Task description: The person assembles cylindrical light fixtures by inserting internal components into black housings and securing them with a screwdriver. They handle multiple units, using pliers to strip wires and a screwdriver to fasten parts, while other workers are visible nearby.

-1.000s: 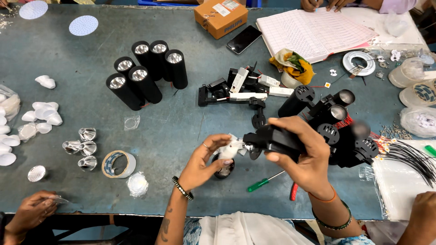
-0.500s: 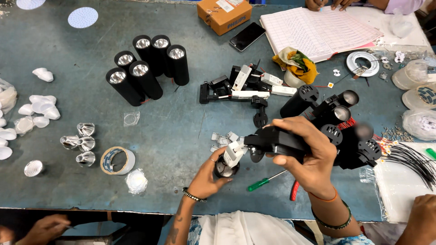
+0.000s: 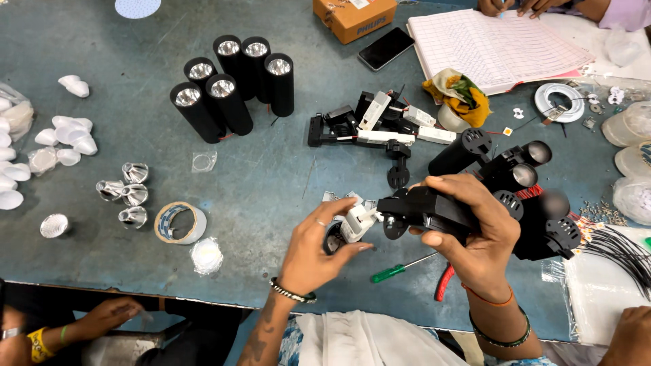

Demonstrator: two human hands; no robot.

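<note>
Head view: right hand [image 3: 475, 234] grips black fixture [image 3: 424, 210], left hand [image 3: 319, 247] pinches white connector [image 3: 354, 222]; screwdriver [image 3: 400, 268] beneath

Five black cylindrical lamp housings [image 3: 230, 88] are stood upright in a cluster on the grey-blue table [image 3: 122, 74], and everything else is placed relative to them. Just below them a small clear lens [image 3: 201, 161] is laid, lower still a roll of tape [image 3: 180, 222] and silver reflector cups [image 3: 127, 194], and far to their left white plastic caps [image 3: 66, 139] are scattered. To their right a heap of black and white driver parts [image 3: 376, 125] is seen, while further right an orange cardboard box [image 3: 354, 16], a dark phone [image 3: 386, 48] and an open ruled ledger [image 3: 493, 49] are set out.
</note>
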